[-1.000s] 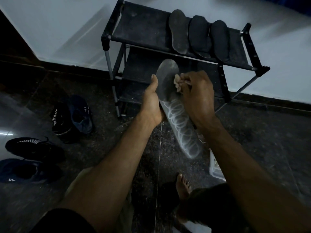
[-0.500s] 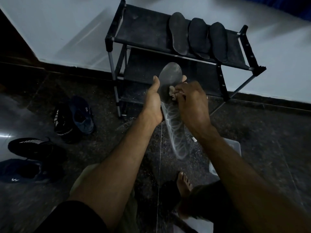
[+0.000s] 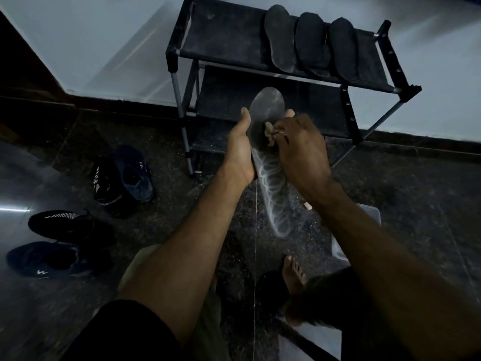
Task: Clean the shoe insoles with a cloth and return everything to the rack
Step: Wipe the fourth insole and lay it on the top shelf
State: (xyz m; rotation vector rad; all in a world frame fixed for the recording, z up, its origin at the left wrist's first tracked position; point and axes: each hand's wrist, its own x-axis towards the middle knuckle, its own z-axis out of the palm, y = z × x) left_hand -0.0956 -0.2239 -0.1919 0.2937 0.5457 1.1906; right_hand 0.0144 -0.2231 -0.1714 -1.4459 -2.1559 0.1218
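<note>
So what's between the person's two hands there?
In the head view, the insole stands between the left hand and the right hand, which presses a small cloth against it.

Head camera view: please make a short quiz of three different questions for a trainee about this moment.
1. True or false: the left hand holds the grey insole from its side.
2. How many dark insoles lie on the top shelf of the rack?
3. What does the right hand pinch: A a brush, B a crumpled cloth, C a shoe?

Key: 1 true; 2 three; 3 B.
</note>
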